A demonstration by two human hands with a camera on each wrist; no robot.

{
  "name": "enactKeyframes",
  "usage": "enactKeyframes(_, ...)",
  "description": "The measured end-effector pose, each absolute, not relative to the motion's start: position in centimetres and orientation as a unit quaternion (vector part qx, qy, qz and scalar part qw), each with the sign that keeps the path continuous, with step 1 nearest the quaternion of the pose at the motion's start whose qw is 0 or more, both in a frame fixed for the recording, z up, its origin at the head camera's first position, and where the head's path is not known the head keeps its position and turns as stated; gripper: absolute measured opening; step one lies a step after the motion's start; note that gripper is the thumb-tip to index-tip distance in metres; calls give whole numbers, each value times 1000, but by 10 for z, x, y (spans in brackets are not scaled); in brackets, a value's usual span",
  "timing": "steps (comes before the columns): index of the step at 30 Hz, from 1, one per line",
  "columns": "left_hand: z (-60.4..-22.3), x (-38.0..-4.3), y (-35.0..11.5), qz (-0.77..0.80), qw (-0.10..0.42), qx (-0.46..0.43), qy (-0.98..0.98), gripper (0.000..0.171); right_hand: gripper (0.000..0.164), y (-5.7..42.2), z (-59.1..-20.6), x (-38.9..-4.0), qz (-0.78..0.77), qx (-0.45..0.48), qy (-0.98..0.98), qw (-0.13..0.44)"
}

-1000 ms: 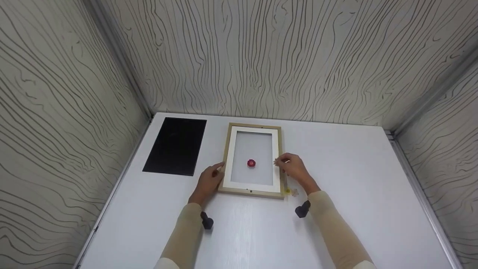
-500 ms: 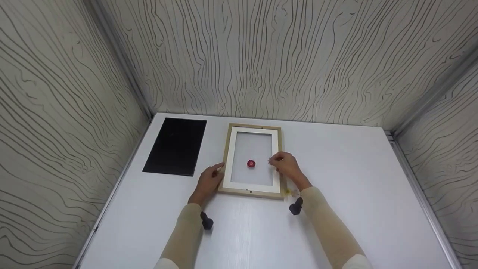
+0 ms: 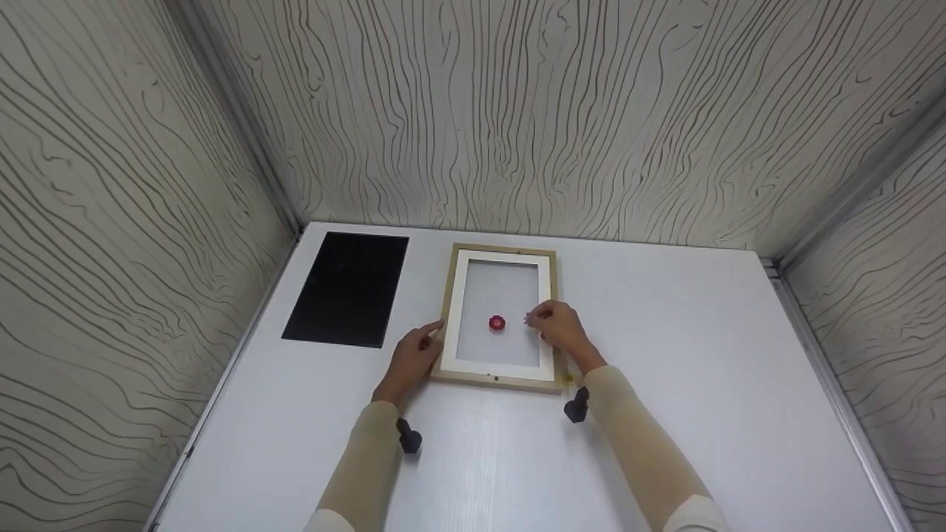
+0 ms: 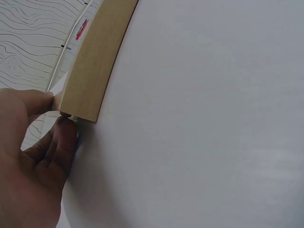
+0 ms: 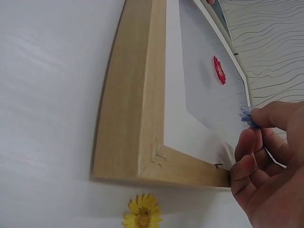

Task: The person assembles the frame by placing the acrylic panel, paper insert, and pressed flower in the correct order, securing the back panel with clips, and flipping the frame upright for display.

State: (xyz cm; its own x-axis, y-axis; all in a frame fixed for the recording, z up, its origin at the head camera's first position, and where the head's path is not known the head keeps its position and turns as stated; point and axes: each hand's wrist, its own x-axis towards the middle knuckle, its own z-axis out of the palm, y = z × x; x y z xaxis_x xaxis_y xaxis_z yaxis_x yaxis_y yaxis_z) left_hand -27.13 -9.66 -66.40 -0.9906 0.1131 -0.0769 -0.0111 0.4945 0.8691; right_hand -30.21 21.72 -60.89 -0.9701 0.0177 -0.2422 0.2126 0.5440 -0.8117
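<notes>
A wooden picture frame (image 3: 447, 295) with a white mat lies flat on the table. My left hand (image 3: 412, 360) grips its left edge; in the left wrist view the fingers (image 4: 65, 142) are at the wooden side (image 4: 97, 61). A red dried flower (image 3: 497, 323) lies inside the mat's opening. My right hand (image 3: 560, 326) is over the right part of the frame, and its thumb and fingers pinch a small blue flower (image 5: 247, 116) above the opening. The red flower (image 5: 219, 70) is a short way from those fingertips.
A black rectangular panel (image 3: 346, 290) lies on the white table (image 3: 665, 318) to the left of the frame. Just off the frame's near right corner is a yellow flower (image 5: 143, 216), partly cut off in the right wrist view. Patterned walls (image 3: 510, 118) enclose the table.
My right hand has moved left with the blue flower, from the mat's right border to over the opening. The left hand and the red flower stay put.
</notes>
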Motion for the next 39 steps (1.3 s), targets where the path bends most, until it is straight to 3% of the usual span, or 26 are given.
enactKeyframes(21,-666,-271,-99,511,59,37,857,43,13,208,-613,-306,-391,38,914,99)
enactKeyframes(31,-669,-271,-99,510,61,39,857,44,18,209,-616,-307,-386,38,916,99)
enactKeyframes(39,-667,-271,-99,507,56,43,859,44,16,212,-612,-306,-389,27,918,74)
